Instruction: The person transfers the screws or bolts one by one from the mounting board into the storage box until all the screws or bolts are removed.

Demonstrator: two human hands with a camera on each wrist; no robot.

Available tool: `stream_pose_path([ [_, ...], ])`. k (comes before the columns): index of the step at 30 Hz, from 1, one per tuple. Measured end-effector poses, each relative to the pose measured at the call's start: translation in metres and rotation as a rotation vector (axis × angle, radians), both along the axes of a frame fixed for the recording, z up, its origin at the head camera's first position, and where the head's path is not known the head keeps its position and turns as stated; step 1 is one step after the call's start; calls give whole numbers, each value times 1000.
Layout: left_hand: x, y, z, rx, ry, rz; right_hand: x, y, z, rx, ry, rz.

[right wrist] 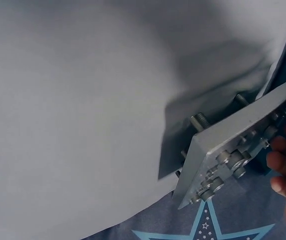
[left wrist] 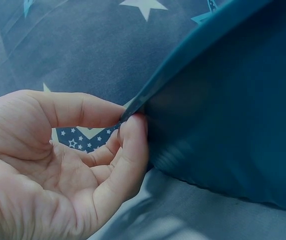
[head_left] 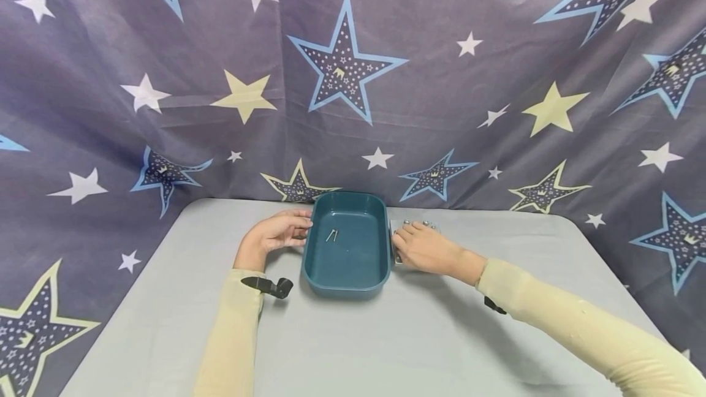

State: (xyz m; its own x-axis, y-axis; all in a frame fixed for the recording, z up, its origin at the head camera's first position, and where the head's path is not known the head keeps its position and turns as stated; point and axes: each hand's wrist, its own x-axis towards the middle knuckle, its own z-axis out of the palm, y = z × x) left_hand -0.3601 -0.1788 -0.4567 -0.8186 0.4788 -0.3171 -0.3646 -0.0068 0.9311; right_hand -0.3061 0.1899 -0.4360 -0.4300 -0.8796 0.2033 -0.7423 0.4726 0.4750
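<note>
The near-left end of a thick metal plate (right wrist: 250, 117) is gripped by my right hand (head_left: 421, 248), its fingers curled there and its fingertips partly hidden. Several socket-head bolts (right wrist: 234, 159) sit in the plate, and threaded ends (right wrist: 200, 121) stick out underneath. My left hand (left wrist: 82, 150) pinches the rim of a deep teal tray (head_left: 347, 280), thumb on one side and fingers on the other. Two small loose screws (head_left: 332, 235) lie on the tray floor, left of its middle. The tray stands between the hands, close beside the plate.
A pale grey cloth covers the table (head_left: 353, 348). Behind it hangs a dark curtain (head_left: 441, 109) printed with stars, meeting the table's far edge just behind the tray. A black strap (head_left: 268, 287) hangs at the left wrist.
</note>
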Motion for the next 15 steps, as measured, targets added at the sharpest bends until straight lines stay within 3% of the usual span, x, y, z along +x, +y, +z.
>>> stream_pose_path([
  [15,-1,0,-1,-3,5,-1,1,-1,-2,-19,28,12],
])
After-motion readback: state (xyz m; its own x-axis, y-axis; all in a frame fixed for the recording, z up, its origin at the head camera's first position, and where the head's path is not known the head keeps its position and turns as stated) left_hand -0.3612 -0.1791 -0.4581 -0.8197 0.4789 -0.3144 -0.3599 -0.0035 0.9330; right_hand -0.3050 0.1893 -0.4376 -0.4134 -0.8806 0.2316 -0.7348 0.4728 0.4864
